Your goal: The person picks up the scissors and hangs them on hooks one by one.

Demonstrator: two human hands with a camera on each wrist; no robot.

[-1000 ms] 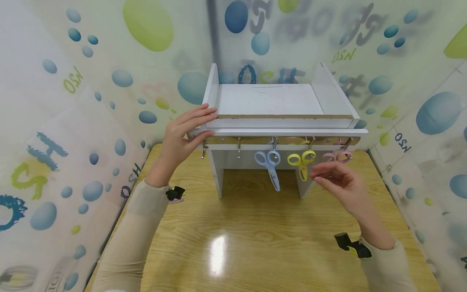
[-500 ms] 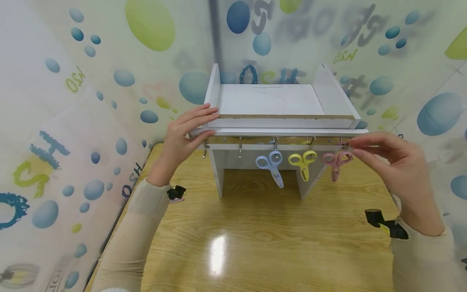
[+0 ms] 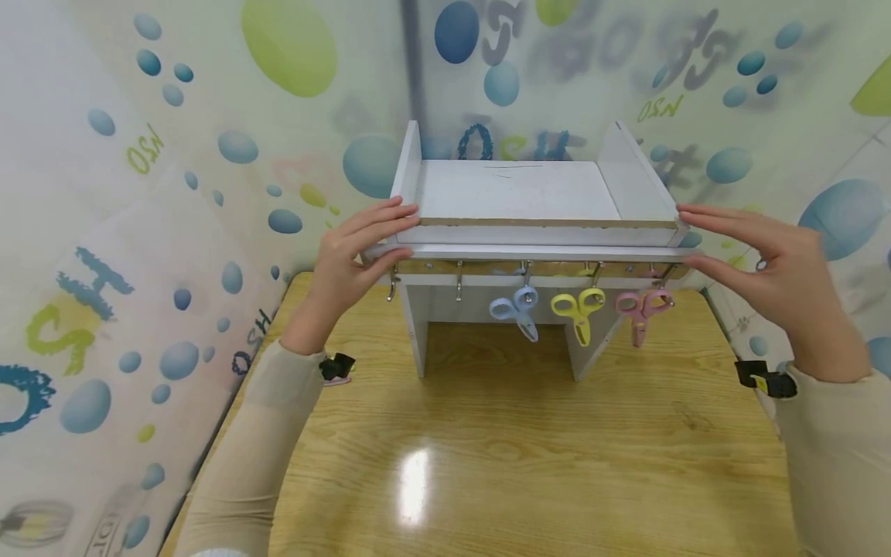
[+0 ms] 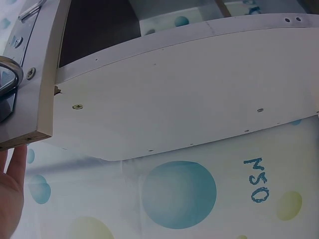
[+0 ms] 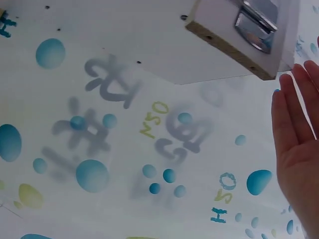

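The left grip [image 3: 348, 255] rests on the left front corner of the white shelf unit [image 3: 515, 189]: extended fingers along the side panel's upper edge, thumb at the end of the front board below. The right grip [image 3: 780, 263] mirrors this at the right front corner, fingers extended, thumb lower at the board's end; neither grip is curled round an object.

Three scissors hang from the hook rail [image 3: 428, 268], between and below the grips. The pink scissors [image 3: 642, 309] are nearest the right grip, just inboard of its thumb. The yellow scissors [image 3: 577, 311] hang next, farther inboard, blades down. The blue scissors [image 3: 518, 311] hang about midway between both grips, tilted, tip toward the right grip's side. Two hooks [image 3: 459, 285] occupy the rail on the left grip's side, one directly below its thumb. The desk [image 3: 501, 464] lies below both grips.
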